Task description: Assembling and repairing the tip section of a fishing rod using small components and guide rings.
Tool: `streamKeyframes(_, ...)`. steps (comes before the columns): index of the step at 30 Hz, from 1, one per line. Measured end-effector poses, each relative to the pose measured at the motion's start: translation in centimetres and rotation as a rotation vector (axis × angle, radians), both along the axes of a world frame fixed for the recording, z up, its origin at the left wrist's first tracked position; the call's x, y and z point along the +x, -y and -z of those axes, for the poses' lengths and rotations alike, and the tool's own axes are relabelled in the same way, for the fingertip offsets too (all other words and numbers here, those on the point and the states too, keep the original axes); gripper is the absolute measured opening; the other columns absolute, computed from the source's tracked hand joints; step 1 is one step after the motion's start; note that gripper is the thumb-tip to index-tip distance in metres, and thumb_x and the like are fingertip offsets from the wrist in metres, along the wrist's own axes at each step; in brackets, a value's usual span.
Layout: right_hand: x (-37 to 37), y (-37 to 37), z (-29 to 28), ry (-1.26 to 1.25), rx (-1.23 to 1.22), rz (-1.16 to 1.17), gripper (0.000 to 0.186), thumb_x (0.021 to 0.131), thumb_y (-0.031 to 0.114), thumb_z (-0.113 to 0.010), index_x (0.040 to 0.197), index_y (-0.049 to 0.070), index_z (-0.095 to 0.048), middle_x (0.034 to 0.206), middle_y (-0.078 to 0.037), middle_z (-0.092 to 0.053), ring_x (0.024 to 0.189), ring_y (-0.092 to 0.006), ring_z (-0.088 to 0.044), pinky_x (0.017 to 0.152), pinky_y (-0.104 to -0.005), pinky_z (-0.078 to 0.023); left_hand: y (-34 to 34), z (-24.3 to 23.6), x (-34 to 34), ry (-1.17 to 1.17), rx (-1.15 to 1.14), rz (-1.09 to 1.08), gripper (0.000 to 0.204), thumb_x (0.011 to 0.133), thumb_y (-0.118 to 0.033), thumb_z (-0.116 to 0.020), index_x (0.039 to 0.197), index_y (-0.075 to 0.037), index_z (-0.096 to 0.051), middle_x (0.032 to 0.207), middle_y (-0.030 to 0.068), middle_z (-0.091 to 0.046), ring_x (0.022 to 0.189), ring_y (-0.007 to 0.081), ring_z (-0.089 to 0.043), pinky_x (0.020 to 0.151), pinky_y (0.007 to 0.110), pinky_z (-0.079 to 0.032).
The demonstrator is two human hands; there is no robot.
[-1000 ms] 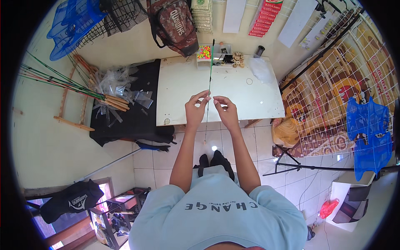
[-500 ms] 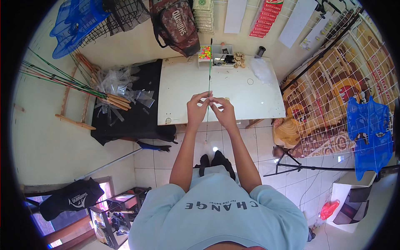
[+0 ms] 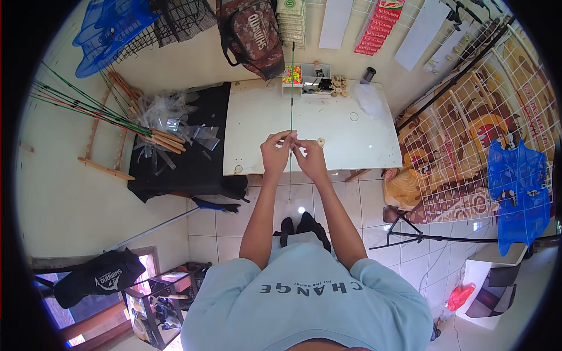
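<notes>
A thin green fishing rod blank with dark end sections stands out in front of me, its far end over the back of the table and its near end over the floor. My left hand is closed in a pinch on it near the middle. Just beside, my right hand is pinched closed at the rod too, fingertips close to the left ones. What exactly lies between the fingertips is too small to make out. A small round wooden piece rests on the table by my right fingers.
The white table carries an organiser box with bright beads, wooden rings and a plastic bag. Rods with wooden handles lie over a black cloth at left. A white wire grid stands at right.
My right hand has shifted slightly left and down along the rod, uncovering the round wooden piece. The rod's far end has moved a little left and farther out.
</notes>
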State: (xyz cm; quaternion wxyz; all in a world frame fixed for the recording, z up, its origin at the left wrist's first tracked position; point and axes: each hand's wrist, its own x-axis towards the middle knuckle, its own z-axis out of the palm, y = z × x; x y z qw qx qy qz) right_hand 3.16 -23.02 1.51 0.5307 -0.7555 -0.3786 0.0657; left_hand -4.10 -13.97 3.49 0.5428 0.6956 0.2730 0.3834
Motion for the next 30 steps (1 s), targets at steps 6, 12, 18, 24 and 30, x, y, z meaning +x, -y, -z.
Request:
streamKeyframes(6, -0.1, -0.5, -0.2, -0.007, -0.063, -0.012, 0.018, 0.085, 0.018, -0.064, 0.092, 0.004, -0.071, 0.087, -0.011, -0.069, 0.090, -0.0286, -0.058, 0.076, -0.0389, -0.048, -0.5, 0.3, 0.0, -0.020, 0.000, -0.021, 0.016, 0.081, -0.016, -0.072, 0.095, -0.008, -0.074, 0.085, 0.0119, -0.066, 0.071, 0.0153, -0.062, 0.065, 0.028, -0.049)
streamKeyframes(12, 0.2, -0.5, 0.4, -0.077, -0.086, 0.017, 0.017, 0.084, 0.015, -0.064, 0.096, 0.005, -0.071, 0.088, -0.011, -0.070, 0.087, -0.0289, -0.058, 0.076, -0.0381, -0.047, -0.8, 1.0, -0.1, -0.047, 0.057, 0.037, 0.018, 0.083, -0.016, -0.070, 0.099, -0.009, -0.073, 0.095, 0.0084, -0.070, 0.088, 0.0168, -0.062, 0.071, 0.030, -0.050)
streamKeyframes(18, 0.0, -0.6, 0.3, -0.096, -0.018, 0.019, 0.021, 0.082, 0.011, -0.065, 0.100, 0.003, -0.069, 0.093, -0.011, -0.070, 0.085, -0.0276, -0.059, 0.068, -0.0358, -0.048, -1.0, 1.8, -0.3, -0.057, 0.031, 0.061, 0.029, 0.083, -0.014, -0.069, 0.111, -0.008, -0.067, 0.104, 0.0069, -0.070, 0.096, 0.0163, -0.061, 0.076, 0.029, -0.050)
streamKeyframes(24, -0.1, -0.7, 0.1, -0.091, -0.010, 0.042, 0.022, 0.082, 0.011, -0.064, 0.102, 0.004, -0.068, 0.095, -0.011, -0.070, 0.086, -0.0256, -0.061, 0.065, -0.0343, -0.049, -1.1, 1.6, -0.5, -0.077, -0.008, 0.052, 0.041, 0.083, -0.014, -0.069, 0.122, -0.010, -0.061, 0.113, 0.0082, -0.067, 0.103, 0.0186, -0.060, 0.082, 0.032, -0.050)
streamKeyframes(30, 0.1, -0.2, 0.9, -0.120, -0.067, 0.063, 0.027, 0.083, 0.015, -0.066, 0.109, 0.007, -0.065, 0.102, -0.009, -0.068, 0.094, -0.0228, -0.059, 0.070, -0.0343, -0.050, -0.5, 0.9, -0.7, 0.014, 0.149, -0.106, 0.029, 0.078, -0.015, -0.075, 0.104, -0.007, -0.063, 0.105, 0.0031, -0.064, 0.098, 0.0179, -0.053, 0.072, 0.029, -0.045)
